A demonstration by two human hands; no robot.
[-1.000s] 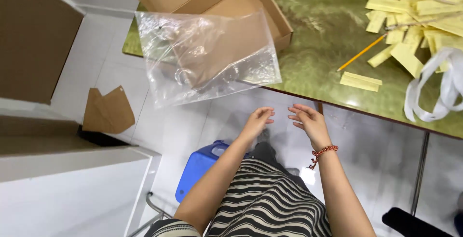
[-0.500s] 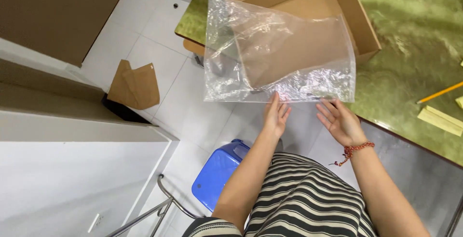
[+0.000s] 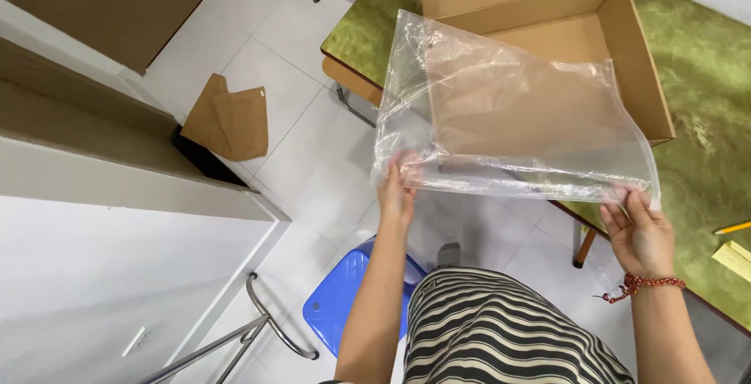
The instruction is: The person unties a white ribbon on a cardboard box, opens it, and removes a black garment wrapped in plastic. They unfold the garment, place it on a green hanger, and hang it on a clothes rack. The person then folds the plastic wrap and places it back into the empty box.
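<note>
A sec earlier both hands hung empty below the clear plastic bag; half a sec later they'd come up just under its lower edge, and now they'd got it. The left hand (image 3: 397, 188), lower centre of the frame, had closed its fingers on the bottom-left corner of the clear plastic bag (image 3: 508, 110); the right hand (image 3: 641, 231), lower right w/ a red cord bracelet at the wrist, pinched the bottom-right corner between thumb and fingertips. So the bag was held stretched by its lower edge, spread wide across the centre and upper right, in front of the open cardboard box (image 3: 579, 8) on the green table (image 3: 704, 63). I'd say that meant the bag had passed from loose to under control, pulled flat between the two grips. I couldn't tell whether its mouth was open. Elsewhere: a blue stool (image 3: 344, 306) at bottom centre under the striped clothing, a flat cardboard scrap (image 3: 231, 118) on the white tile floor at left-centre, a yellow pencil (image 3: 731, 228) and a pale yellow strip at the right edge.
</note>
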